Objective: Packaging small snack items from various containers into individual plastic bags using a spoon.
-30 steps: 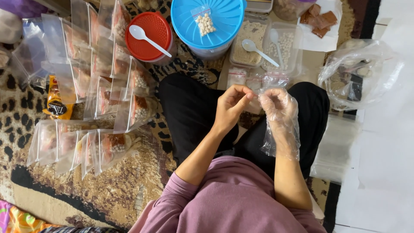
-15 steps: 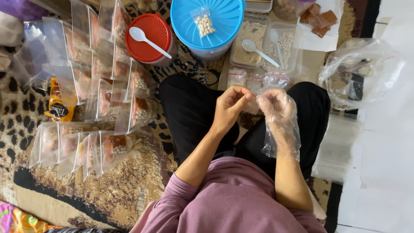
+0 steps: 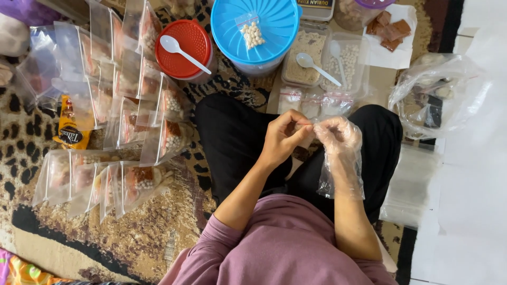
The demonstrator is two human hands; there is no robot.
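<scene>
My bare left hand (image 3: 282, 138) and my right hand (image 3: 338, 138), which wears a loose clear plastic glove, meet above my lap. Both pinch the top edge of a small clear zip bag (image 3: 311, 126) between the fingertips; the bag is mostly hidden by the fingers. In front of my knees lie more small clear bags (image 3: 317, 101) with red zip strips. Beyond them stand two clear tubs, one with crumbs and a white spoon (image 3: 316, 67), one with small white balls (image 3: 346, 62).
Many filled clear packets (image 3: 132, 121) lie spread over the patterned carpet at left. A red lid (image 3: 182, 45) bears a white spoon; a blue lid (image 3: 253, 26) bears a small bag of white balls. A crumpled plastic bag (image 3: 441, 95) sits at right, brown pieces (image 3: 390, 26) at the back.
Both hands have come slightly lower and closer together, fingertips now touching over the small bag. The view has shifted a little.
</scene>
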